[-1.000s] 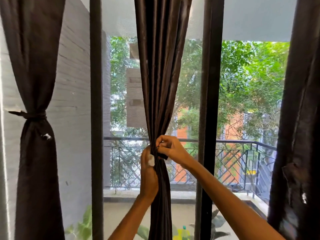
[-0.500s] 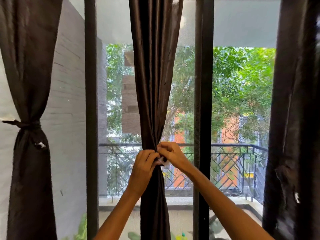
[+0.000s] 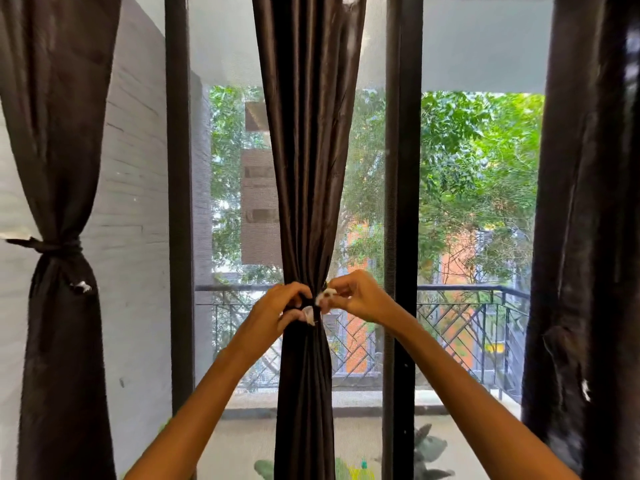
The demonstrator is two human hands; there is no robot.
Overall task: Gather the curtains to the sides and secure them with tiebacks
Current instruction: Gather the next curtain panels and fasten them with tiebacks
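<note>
A dark brown middle curtain (image 3: pixel 306 168) hangs gathered into a narrow bunch in front of the window. At its waist sits a dark tieback (image 3: pixel 313 304) with white ends. My left hand (image 3: pixel 277 315) grips the bunch and the tieback from the left. My right hand (image 3: pixel 356 299) pinches a white end of the tieback from the right. The left curtain (image 3: pixel 59 150) is bunched and bound by its own dark tieback (image 3: pixel 52 245). The right curtain (image 3: pixel 588 202) hangs loose at the frame's edge.
Dark window frame posts (image 3: pixel 178 202) stand left and right of the middle curtain, the right post (image 3: pixel 403 202) close to my right wrist. Beyond the glass are a balcony railing (image 3: pixel 467 292), trees and potted plants (image 3: pixel 429 452). A pale brick wall (image 3: pixel 135 202) is at left.
My left hand has shifted from below the waist to gripping it from the left. My right hand has drawn the tieback's white end out to the right. The view has tilted slightly.
</note>
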